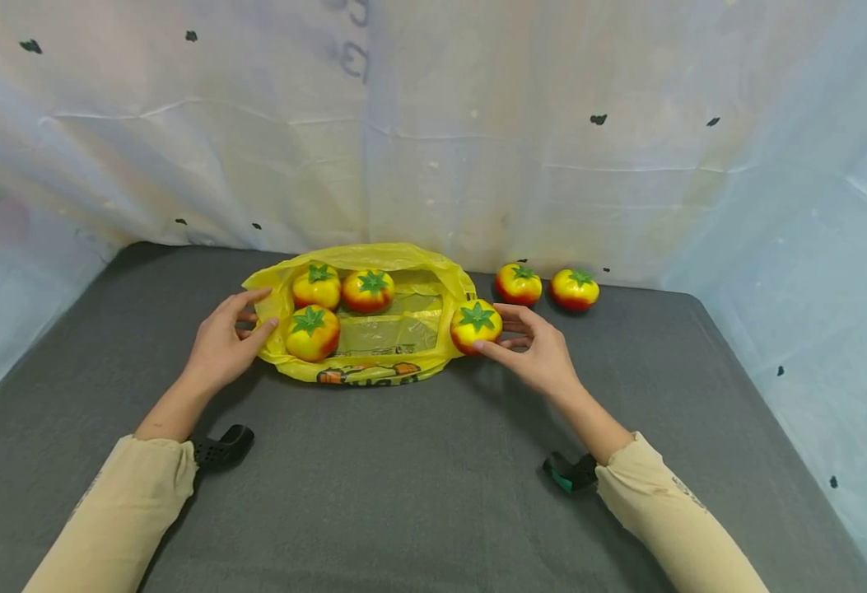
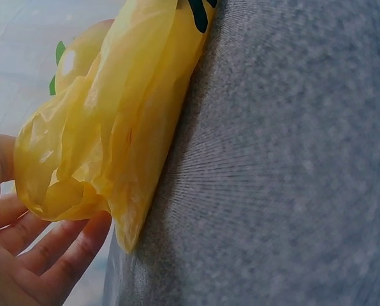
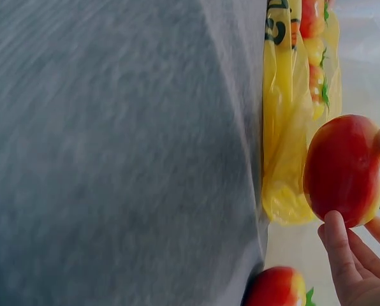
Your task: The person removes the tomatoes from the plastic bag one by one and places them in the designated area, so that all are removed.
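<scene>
- Our right hand [image 1: 544, 354] clamps a glossy tomato [image 1: 472, 327]; it might slip.
- Our left hand [image 1: 220, 342], fingers apart, merely touches the bag [image 1: 396, 257]; its rim could sag.

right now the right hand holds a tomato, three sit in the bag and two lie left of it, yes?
Wrong side: the head view shows the two loose tomatoes right of the bag. The right hand does hold a tomato, with three inside.
</scene>
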Tool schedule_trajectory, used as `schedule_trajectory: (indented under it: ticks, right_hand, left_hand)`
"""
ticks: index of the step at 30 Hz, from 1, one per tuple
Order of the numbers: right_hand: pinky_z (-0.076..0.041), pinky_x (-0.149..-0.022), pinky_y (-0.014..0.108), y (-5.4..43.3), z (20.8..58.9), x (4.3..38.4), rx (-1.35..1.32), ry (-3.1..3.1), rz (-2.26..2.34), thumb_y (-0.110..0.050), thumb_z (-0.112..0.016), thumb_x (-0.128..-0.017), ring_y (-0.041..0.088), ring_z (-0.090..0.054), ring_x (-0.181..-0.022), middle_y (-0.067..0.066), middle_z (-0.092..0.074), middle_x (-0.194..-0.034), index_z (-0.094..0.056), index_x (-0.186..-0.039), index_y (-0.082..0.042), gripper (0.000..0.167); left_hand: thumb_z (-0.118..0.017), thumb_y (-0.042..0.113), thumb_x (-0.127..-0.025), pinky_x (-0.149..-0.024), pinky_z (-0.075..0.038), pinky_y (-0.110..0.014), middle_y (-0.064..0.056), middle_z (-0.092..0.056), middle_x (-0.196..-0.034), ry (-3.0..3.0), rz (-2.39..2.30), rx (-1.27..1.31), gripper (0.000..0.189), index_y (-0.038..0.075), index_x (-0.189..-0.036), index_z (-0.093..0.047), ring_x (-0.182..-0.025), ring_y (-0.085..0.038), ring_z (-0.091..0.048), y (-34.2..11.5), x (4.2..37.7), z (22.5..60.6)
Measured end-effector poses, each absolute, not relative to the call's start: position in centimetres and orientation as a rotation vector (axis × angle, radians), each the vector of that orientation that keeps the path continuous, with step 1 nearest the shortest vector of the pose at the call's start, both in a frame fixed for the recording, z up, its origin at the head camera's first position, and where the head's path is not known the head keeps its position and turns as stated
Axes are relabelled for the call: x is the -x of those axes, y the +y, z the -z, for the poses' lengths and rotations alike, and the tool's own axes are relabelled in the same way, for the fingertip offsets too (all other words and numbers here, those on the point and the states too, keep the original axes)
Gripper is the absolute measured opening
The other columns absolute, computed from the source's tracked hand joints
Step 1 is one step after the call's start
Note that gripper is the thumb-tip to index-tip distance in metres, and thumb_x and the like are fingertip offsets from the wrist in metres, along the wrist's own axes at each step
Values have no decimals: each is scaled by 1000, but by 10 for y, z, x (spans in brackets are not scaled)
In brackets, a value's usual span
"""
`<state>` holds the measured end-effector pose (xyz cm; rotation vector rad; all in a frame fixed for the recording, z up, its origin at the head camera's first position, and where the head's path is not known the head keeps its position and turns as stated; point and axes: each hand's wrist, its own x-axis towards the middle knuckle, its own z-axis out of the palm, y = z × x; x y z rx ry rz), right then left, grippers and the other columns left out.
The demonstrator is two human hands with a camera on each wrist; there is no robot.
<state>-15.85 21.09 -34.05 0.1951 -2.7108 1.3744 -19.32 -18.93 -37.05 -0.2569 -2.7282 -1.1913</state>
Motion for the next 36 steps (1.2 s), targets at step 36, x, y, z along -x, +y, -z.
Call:
schedule_trajectory:
  ticks: [36]
  right_hand:
    - [-51, -92, 39, 278, 329, 158, 98, -2701, -1223, -42, -74, -83, 27, -59, -116, 13, -58, -132, -50, -138, -11, 67]
  left_hand:
    - [-53, 24, -99, -86, -46, -57, -26, -44, -136, -2727, 1222, 261, 50, 3, -143, -41, -111, -43, -49, -189, 194, 373]
